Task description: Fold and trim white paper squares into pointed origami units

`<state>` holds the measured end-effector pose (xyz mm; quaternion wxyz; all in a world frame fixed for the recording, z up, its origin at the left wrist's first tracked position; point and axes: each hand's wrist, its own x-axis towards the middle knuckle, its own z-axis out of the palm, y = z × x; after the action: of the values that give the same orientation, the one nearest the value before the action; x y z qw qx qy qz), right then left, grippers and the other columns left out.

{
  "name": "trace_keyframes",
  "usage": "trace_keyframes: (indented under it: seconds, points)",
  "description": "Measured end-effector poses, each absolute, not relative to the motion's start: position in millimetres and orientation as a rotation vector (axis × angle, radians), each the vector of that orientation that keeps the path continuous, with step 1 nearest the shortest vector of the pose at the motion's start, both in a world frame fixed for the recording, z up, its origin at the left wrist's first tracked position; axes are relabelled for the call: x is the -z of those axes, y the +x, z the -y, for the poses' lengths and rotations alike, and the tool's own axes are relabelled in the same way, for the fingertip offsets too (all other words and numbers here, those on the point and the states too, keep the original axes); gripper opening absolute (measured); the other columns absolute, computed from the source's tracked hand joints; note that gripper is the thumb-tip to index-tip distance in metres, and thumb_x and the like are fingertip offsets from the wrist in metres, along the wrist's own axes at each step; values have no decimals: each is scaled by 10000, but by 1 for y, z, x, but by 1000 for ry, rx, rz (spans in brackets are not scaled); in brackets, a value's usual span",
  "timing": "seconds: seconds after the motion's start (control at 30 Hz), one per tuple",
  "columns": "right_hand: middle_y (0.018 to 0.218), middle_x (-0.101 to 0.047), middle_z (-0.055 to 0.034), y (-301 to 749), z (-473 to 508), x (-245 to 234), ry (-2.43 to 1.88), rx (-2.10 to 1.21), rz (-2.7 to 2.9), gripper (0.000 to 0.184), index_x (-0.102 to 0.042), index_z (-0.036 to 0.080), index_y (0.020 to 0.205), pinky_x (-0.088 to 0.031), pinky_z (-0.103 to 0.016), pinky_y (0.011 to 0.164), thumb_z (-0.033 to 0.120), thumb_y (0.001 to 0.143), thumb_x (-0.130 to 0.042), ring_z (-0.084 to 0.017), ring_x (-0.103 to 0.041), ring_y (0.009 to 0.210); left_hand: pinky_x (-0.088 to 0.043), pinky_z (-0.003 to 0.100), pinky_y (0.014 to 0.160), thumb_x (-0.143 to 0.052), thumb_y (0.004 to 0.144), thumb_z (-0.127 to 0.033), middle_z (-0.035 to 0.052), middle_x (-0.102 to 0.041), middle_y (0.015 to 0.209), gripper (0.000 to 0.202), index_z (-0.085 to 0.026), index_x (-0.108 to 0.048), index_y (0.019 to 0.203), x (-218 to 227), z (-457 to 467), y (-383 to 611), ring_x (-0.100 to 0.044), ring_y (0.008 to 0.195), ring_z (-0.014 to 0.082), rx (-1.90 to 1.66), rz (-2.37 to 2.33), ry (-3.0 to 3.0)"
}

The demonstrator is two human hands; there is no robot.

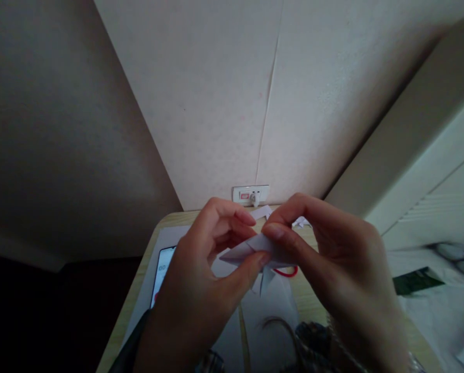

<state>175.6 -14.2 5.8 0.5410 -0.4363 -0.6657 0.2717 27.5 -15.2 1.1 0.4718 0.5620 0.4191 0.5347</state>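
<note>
A folded piece of white paper (pixel 242 250) with a pointed left end is held up between both hands, over the table. My left hand (pixel 201 274) presses its thumb on the near face of the paper, its other fingers curled behind. On the upper right edge, my right hand (pixel 325 254) pinches the paper between thumb and index finger. Narrow pointed flaps (pixel 265 282) hang below the main fold. The fingers hide part of the paper's right side and back.
A phone (pixel 164 267) lies on white sheets at the left of the wooden table (pixel 139 290). Behind the hands are more paper pieces (pixel 261 212) and a red loop (pixel 290 272). A wall socket (pixel 250 195) with a plug sits above the table's back edge. White bedding (pixel 441 316) lies at right.
</note>
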Motion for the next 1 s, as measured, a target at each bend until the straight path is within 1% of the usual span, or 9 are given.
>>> trace_keyframes:
  seconds: [0.13, 0.27, 0.37, 0.43, 0.5, 0.6, 0.8, 0.93, 1.0]
  points:
    - [629, -637, 68, 175, 15, -5, -1029, -668, 1546, 188, -652, 217, 702, -386, -181, 485, 235, 880, -713, -76, -533, 564, -512, 119, 655, -753, 691, -38, -121, -656, 687, 286, -257, -585, 764, -4, 17, 30, -688, 703, 67, -1334, -1062, 1351]
    - [652, -667, 55, 174, 14, -7, -1007, -694, 1533, 191, -654, 215, 699, -402, -192, 488, 264, 864, -736, -89, -565, 583, -513, 150, 593, -760, 691, -50, -110, -669, 658, 300, -263, -591, 819, -5, 16, 30, -688, 655, 94, -1321, -997, 1270]
    - [688, -703, 29, 176, 13, -9, -1019, -703, 1557, 184, -675, 217, 724, -434, -220, 516, 301, 882, -720, -116, -604, 611, -548, 188, 626, -749, 705, -65, -102, -675, 655, 295, -268, -607, 864, -4, 15, 28, -712, 684, 123, -1328, -997, 1248]
    - [717, -721, 24, 179, 12, -10, -1025, -656, 1589, 168, -698, 229, 758, -456, -233, 555, 300, 909, -691, -128, -632, 649, -560, 200, 644, -761, 700, -83, -83, -706, 728, 271, -258, -619, 850, -4, 14, 26, -719, 711, 129, -1360, -1026, 1264]
    - [772, -742, 32, 185, 12, -11, -1014, -576, 1615, 120, -719, 250, 813, -489, -233, 633, 279, 922, -680, -130, -663, 721, -548, 183, 606, -771, 696, -93, -55, -737, 807, 250, -243, -627, 835, -4, 13, 22, -717, 717, 124, -1387, -1042, 1259]
    - [884, -753, 51, 195, 13, -11, -948, -531, 1706, 32, -722, 279, 907, -520, -219, 740, 262, 913, -696, -120, -687, 841, -521, 146, 543, -762, 701, -82, -46, -748, 806, 240, -233, -627, 829, -4, 10, 15, -716, 706, 111, -1420, -992, 1182]
    - [1000, -730, 76, 198, 15, -12, -855, -567, 1837, 133, -672, 323, 1042, -521, -196, 865, 270, 922, -696, -99, -667, 980, -524, 136, 478, -782, 722, -98, -65, -754, 740, 230, -234, -623, 819, -4, 6, 9, -662, 539, 83, -1421, -957, 1139]
    - [1027, -723, 57, 194, 15, -14, -800, -524, 1941, 154, -665, 311, 1079, -523, -204, 859, 235, 945, -664, -105, -656, 1004, -450, 85, 397, -750, 743, -58, -96, -682, 630, 226, -244, -645, 815, -6, 6, 8, -619, 474, 52, -1444, -896, 1112]
    - [1027, -713, 46, 194, 16, -15, -790, -501, 1966, 156, -673, 301, 1062, -524, -209, 849, 207, 937, -671, -111, -654, 1007, -408, 71, 363, -754, 724, -32, -95, -693, 650, 267, -246, -651, 847, -7, 7, 7, -584, 428, 32, -1459, -875, 1105]
